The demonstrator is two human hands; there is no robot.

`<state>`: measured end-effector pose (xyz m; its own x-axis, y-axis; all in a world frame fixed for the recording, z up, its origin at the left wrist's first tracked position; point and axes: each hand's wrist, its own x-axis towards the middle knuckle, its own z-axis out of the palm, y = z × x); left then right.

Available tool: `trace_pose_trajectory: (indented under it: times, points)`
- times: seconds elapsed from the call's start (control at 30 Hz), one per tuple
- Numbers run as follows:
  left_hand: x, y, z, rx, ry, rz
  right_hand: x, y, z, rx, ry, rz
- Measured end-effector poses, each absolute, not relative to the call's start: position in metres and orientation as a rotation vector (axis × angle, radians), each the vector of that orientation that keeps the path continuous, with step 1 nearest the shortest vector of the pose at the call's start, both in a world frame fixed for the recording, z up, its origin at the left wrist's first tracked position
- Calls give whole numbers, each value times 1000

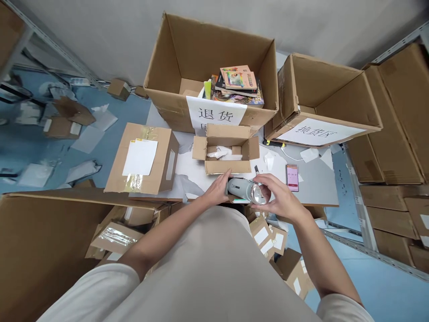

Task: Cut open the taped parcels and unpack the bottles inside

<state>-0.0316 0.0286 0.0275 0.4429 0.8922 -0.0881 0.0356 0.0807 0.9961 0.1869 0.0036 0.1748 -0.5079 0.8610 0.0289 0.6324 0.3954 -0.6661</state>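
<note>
A pale grey cylindrical bottle (pixel 240 188) with dark printing and a shiny, clear-looking end lies sideways between my hands, close to my body at the table's front edge. My left hand (pixel 217 191) supports its left end, with the fingertips partly hidden. Around the shiny end curl the thumb and fingers of my right hand (pixel 275 194). Just beyond the bottle stands a small open carton (pixel 228 167), its flaps spread, with white wrapping inside. A small dark item (pixel 256 169) is visible beside the bottle, too small to name.
Behind the carton stand a large box (pixel 167 105) holding books (pixel 238 82) and another open box (pixel 291 107). A taped box (pixel 115 163) sits left; a phone (pixel 292 177) and yellow-black cutter (pixel 274 143) lie right. Several parcels (pixel 261 232) are below the table edge.
</note>
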Motion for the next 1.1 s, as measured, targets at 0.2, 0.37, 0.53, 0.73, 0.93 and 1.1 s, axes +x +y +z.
trace_pose_trajectory:
  times: [0.2, 0.37, 0.53, 0.73, 0.93, 1.1]
  points:
    - [-31, 27, 26, 1291, 902, 849, 162, 31, 171, -1164, -2589, 879]
    - [-33, 27, 23, 1285, 925, 892, 151, 50, 136, -1127, -2642, 976]
    - [-34, 26, 21, 1340, 913, 907, 157, 57, 108, -1135, -2540, 1210]
    - [-31, 22, 12, 1447, 902, 902, 157, 44, 87, -1134, -2648, 1019]
    - [-36, 22, 1, 1760, 942, 810, 155, 31, 75, -1118, -2768, 632]
    - [-39, 21, 5, 1825, 966, 805, 183, 15, 62, -1323, -2320, 753]
